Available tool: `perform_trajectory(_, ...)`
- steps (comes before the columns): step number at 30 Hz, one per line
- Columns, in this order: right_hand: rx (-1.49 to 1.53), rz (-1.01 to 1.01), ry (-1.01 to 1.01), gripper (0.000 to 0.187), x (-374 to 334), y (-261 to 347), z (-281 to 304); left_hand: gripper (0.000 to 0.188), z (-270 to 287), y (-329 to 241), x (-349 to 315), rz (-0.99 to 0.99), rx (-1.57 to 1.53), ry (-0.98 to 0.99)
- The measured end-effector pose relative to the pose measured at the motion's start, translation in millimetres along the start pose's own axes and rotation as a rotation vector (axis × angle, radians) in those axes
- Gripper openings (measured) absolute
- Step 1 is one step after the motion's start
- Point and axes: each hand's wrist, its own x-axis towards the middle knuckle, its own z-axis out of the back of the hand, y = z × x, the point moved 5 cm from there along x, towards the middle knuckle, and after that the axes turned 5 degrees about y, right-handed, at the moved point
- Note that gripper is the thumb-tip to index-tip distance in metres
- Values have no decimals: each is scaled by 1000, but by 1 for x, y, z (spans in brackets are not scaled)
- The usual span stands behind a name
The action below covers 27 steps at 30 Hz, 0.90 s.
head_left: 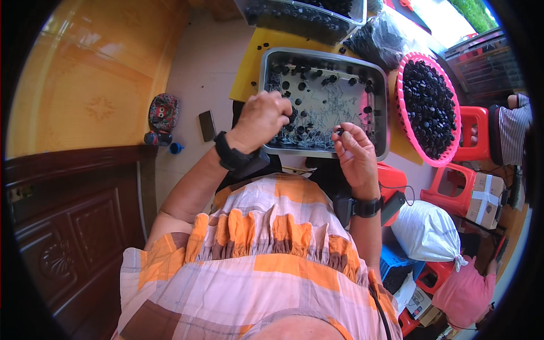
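Observation:
A shallow metal tray (382, 113) lies in front of me, with small black caps (302, 86) and a scatter of thin clear pieces (334, 105) inside. Over its left side my left hand (262, 120) is closed, fingertips pinched together and pointing down; what they hold, if anything, is hidden. At the tray's near right edge, my right hand (357, 152) pinches a small black cap (340, 131) between thumb and fingers. Dark bands sit on both wrists.
A pink basket (400, 107) heaped with black caps stands right of the tray. Beyond lie a clear bin (300, 20) and a plastic bag (385, 37). Red stools (475, 136), a white sack (428, 229) and two people (513, 130) are at right. A phone (207, 125) lies left.

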Motion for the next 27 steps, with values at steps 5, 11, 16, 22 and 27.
perform_trajectory(5, -69, -7, 17, 17, -5, -4, -1, 12, -33, -10, 1, -17, 318, 142)
perform_trajectory(11, -94, 0, -12, 16, -7, -5, 1, 16, -32, -10, 9, -1, 113, 122)
perform_trajectory(16, -64, 62, 1, 17, 0, -6, -10, 15, -38, -15, 10, 217, -649, 198)
perform_trajectory(22, -92, 64, 45, 16, 4, -11, -14, 15, -39, -39, 5, 139, -882, 129)
perform_trajectory(27, -102, 53, 23, 16, 1, -13, -14, 24, -42, -33, 0, 156, -801, 214)
